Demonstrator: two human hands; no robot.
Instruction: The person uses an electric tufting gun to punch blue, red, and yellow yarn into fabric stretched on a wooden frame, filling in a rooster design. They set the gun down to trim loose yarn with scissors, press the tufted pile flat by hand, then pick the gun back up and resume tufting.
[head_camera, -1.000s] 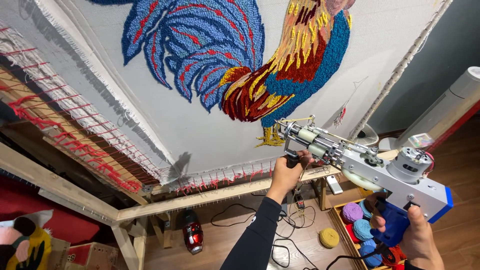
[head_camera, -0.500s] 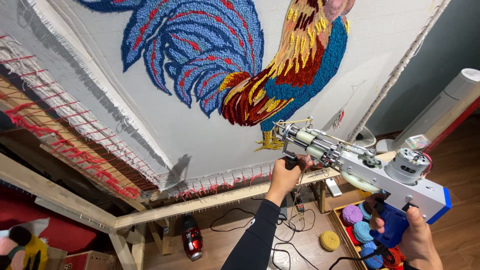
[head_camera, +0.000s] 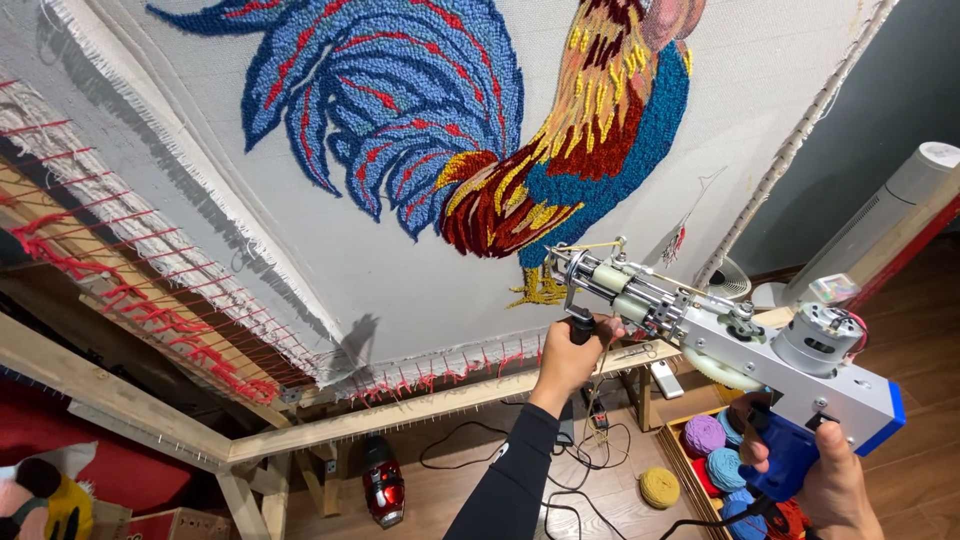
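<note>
I hold a silver and blue tufting gun (head_camera: 740, 345) in front of a white cloth (head_camera: 380, 270) stretched on a wooden frame (head_camera: 420, 405). My left hand (head_camera: 572, 355), in a black sleeve, grips the gun's black front handle. My right hand (head_camera: 830, 480) is wrapped around the blue rear grip at the lower right. The gun's tip sits by the yellow foot of a tufted rooster (head_camera: 500, 130) in blue, red, yellow and teal. A yellow yarn strand runs into the gun's front.
A wooden box of yarn balls (head_camera: 715, 455) in purple, blue and red stands on the floor below the gun, with a yellow ball (head_camera: 660, 487) beside it. Black cables and a red device (head_camera: 383, 485) lie on the wood floor. A white fan (head_camera: 735, 280) stands behind.
The view has shifted slightly, so the rooster sits a little lower and more to the right. Both hands keep their grip on the gun, near the rooster's foot.
</note>
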